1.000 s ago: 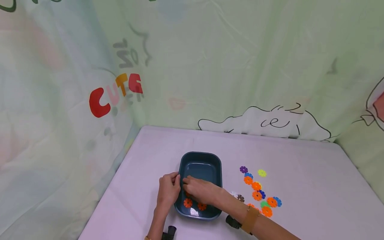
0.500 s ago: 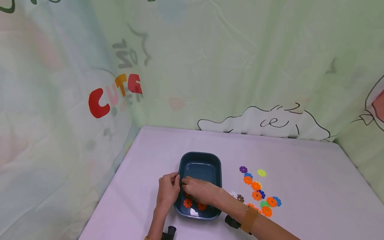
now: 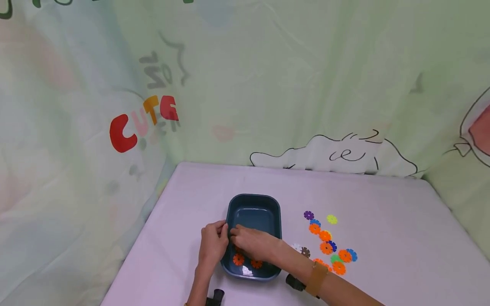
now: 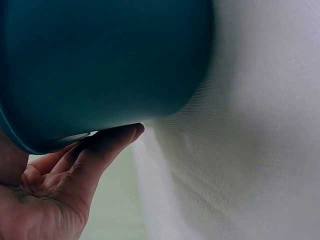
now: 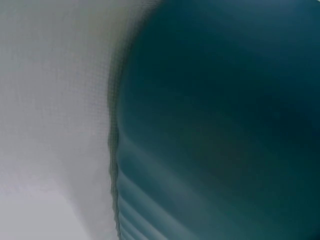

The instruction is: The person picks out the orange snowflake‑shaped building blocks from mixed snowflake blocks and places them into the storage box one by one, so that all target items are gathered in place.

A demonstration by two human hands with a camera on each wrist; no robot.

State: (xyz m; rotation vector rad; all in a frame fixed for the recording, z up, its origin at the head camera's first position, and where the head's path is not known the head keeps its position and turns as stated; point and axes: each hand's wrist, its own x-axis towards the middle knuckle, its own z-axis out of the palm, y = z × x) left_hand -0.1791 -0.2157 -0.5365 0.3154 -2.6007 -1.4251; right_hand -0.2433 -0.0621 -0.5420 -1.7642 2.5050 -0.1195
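Observation:
A dark blue rectangular tub (image 3: 255, 214) stands on the table with several orange flower-shaped building discs (image 3: 238, 259) in its near end. At its left side my left hand (image 3: 212, 243) grips the rim. In the left wrist view, fingers of my left hand (image 4: 65, 187) lie against the outer wall of the tub (image 4: 105, 60). My right hand (image 3: 254, 243) reaches over the right rim into the tub, its fingers bent down by the left inner wall. Those fingertips and anything between them are hidden. The right wrist view shows only the tub's outer wall (image 5: 215, 125) and the cloth.
Right of the tub lie several loose discs, among them a purple disc (image 3: 308, 215), a yellow disc (image 3: 331, 219), a brown disc (image 3: 305, 252) and a green disc (image 3: 336, 259). A pale cloth covers the table (image 3: 390, 225). Printed curtains (image 3: 245, 85) hang behind and at the left.
The head view has shifted slightly, so everything sits a little further left in it. Both hands keep their places at the tub.

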